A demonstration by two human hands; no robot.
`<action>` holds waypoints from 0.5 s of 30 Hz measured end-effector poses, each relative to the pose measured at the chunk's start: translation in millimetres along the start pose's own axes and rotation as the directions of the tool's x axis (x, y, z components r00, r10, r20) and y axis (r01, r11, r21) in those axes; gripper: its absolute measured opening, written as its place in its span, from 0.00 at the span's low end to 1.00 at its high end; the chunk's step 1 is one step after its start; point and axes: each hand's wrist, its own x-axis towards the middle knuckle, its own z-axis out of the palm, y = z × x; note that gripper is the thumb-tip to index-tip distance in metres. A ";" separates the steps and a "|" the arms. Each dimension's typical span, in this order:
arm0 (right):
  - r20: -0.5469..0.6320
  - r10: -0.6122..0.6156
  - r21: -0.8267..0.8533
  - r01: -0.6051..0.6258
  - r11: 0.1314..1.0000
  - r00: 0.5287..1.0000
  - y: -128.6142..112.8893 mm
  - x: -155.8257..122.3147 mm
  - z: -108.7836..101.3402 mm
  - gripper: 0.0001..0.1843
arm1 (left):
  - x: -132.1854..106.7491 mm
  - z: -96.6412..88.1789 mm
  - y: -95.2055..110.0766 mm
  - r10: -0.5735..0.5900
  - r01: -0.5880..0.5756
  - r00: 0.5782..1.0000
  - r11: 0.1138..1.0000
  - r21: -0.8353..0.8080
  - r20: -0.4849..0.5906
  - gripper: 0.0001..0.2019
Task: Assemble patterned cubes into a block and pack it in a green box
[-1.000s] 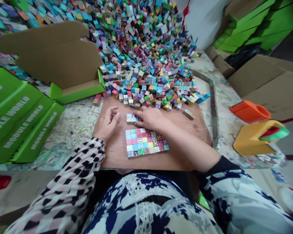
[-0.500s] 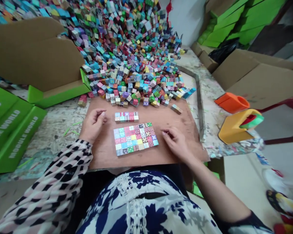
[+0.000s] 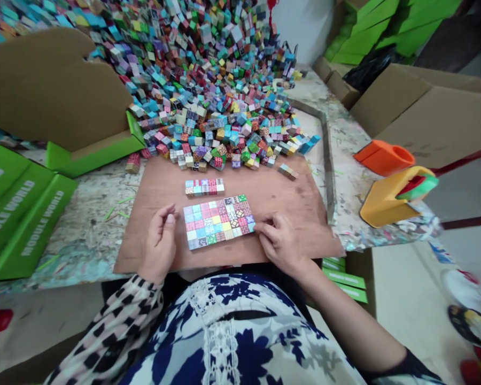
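A flat slab of small patterned cubes, laid in rows, sits on the brown board. My right hand is at the slab's right edge, its fingertips touching or almost touching the lower right corner, with the thumb apart below. On the other side, my left hand rests near the slab's left edge, fingers loosely curved and apart from it, with nothing visible in them. Just behind the slab lies a shorter double row of cubes. A small stick of joined cubes lies at the board's back right.
A large heap of loose cubes covers the table's back. An open green-rimmed carton and green boxes stand at left. Orange and yellow tape dispensers are at right, beyond a metal frame edge.
My left hand has moved toward me, down beside the slab's left edge. My right hand has come leftward to the slab's right edge. The view has shifted slightly.
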 end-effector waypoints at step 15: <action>0.100 -0.057 -0.094 0.067 0.993 0.993 -22.3 5.7 3.2 0.13 | 1.5 1.4 5.5 -0.036 0.033 0.999 0.996 -0.088 -0.033 0.21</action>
